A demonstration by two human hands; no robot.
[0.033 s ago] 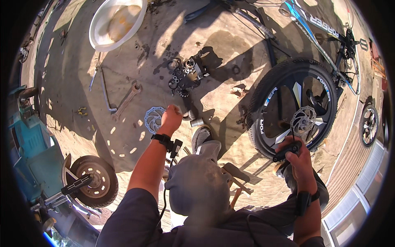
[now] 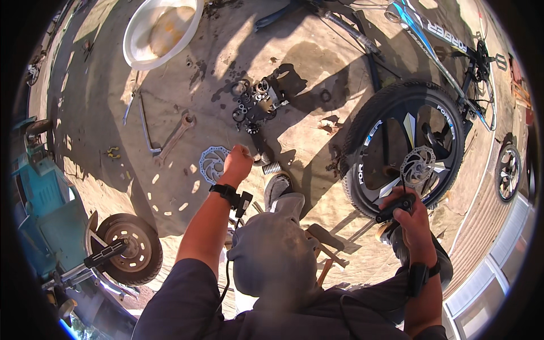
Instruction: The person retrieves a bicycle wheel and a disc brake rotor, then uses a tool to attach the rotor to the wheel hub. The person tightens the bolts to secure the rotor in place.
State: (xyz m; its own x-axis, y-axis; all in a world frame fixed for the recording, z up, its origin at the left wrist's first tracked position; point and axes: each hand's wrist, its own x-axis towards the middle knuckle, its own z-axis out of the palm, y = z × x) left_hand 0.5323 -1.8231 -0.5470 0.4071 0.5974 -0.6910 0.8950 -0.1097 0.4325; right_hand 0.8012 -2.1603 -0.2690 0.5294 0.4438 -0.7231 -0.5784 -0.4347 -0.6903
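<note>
Black tool [image 2: 395, 208], short & chunky, sits in your R grip [image 2: 415, 222], which is wrapped snug round it. Thin dark shaft [image 2: 403, 182] runs from it up twd the silver wheel disc [image 2: 418, 166]; can't tell if the tip touches. That disc is at the middle of the bike wheel [image 2: 409, 128], black tyre & wide spokes, just past your R grip. Blue, white & black bike frame [image 2: 419, 41] is beyond, upper R.

Your L grip [image 2: 238, 166] is narrow, fingers drawn in; can't tell if you're pinching anything. It's right beside a silver loose disc [image 2: 208, 164], flat on the tan ground [image 2: 317, 187]. Ahead of it: pile of small metal pcs [image 2: 258, 105], rings & the like. L of the pile, rusty open-end wrench [image 2: 174, 140], then a bent steel bar [image 2: 144, 124]. White tub [image 2: 131, 42] w/ brownish contents, upper L.

Your shoe [image 2: 277, 187] is btwn L grip & bike wheel. You've a black wrist unit [image 2: 225, 192] on the L arm, another on the R. Far L: teal machine [image 2: 48, 192], w/ a small rusty-rimmed wheel [image 2: 129, 249] near it.
</note>
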